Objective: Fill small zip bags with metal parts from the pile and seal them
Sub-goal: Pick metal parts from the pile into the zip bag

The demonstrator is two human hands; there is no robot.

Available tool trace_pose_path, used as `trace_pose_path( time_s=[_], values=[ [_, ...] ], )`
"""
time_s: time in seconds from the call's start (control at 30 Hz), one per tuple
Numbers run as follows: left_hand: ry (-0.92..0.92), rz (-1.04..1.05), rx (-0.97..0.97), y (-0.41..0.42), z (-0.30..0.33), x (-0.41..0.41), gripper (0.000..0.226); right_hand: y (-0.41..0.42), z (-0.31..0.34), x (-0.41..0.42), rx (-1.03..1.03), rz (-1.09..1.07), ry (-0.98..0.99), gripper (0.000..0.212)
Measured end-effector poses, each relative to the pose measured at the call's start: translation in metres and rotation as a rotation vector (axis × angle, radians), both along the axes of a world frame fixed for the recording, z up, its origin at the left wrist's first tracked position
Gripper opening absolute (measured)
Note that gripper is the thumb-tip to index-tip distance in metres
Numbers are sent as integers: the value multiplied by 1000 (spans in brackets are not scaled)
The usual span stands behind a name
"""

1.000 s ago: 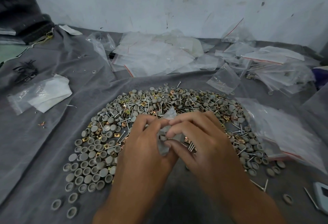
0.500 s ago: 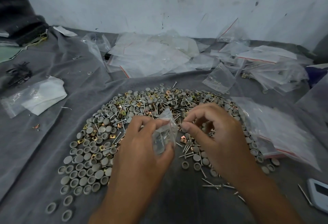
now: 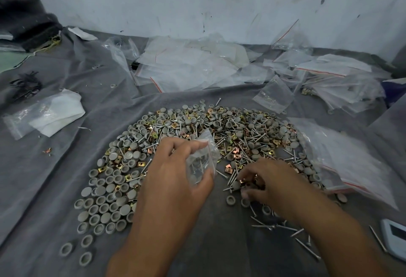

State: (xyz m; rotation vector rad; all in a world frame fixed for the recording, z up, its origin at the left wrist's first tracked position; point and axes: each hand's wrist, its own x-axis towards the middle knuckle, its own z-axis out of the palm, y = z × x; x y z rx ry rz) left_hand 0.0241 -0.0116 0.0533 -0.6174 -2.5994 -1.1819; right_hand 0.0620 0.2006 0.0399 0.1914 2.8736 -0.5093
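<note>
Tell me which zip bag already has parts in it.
The small zip bag held in the left hand; nails show through it, while the others lie flat on the cloth.

Two bare forearms enter from the near edge, one on the left and one on the right, and neither shows a sleeve, glove, watch or band. The left hand (image 3: 175,180) and right hand (image 3: 270,182) are bare too, with short nails and no rings on the fingers that show.
</note>
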Motion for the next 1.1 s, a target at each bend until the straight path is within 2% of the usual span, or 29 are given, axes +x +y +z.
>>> trace_pose_path(
  time_s=[0.1, 0.17, 0.23, 0.33, 0.37, 0.43, 0.53, 0.6, 0.7, 0.8, 0.87, 0.93, 1.1],
  values=[
    [-3, -7, -5, 0, -1, 1, 38, 0, -2, -4, -2, -39, -6, 13],
    [-5, -10, -12, 0, -1, 1, 37, 1, 0, -3, -87, -59, 29, 11],
    [-8, -13, -16, 1, -2, 0, 38, -5, 10, 1, -314, -80, 263, 14],
    [-14, -17, -10, 3, -4, 1, 39, -30, 34, 8, -570, 20, 799, 9],
    [-13, -17, 4, 3, -4, 2, 37, -40, 39, 10, -560, 87, 908, 7],
    [-6, -22, 26, 5, -2, 2, 30, -56, 40, 10, -444, 181, 990, 11],
    [4, -33, 17, 4, -2, 2, 29, -62, 30, 6, -298, 199, 935, 16],
    [-3, -25, -10, 3, -3, 1, 34, -50, 31, 4, -344, 157, 950, 14],
    [-9, -19, -22, 2, -4, 0, 39, 0, 34, 2, -391, -148, 955, 11],
    [-14, -24, -29, 1, -3, 2, 41, 56, 13, -6, -216, -453, 664, 19],
    [-16, -28, -25, 2, -3, 2, 40, 72, -9, -10, -150, -474, 422, 18],
    [-24, -27, -14, 2, -3, 1, 39, 74, -24, -16, -103, -443, 285, 12],
    [-15, -37, -11, 1, -2, 0, 37, 66, -30, -31, -43, -494, 308, 5]
  ],
)
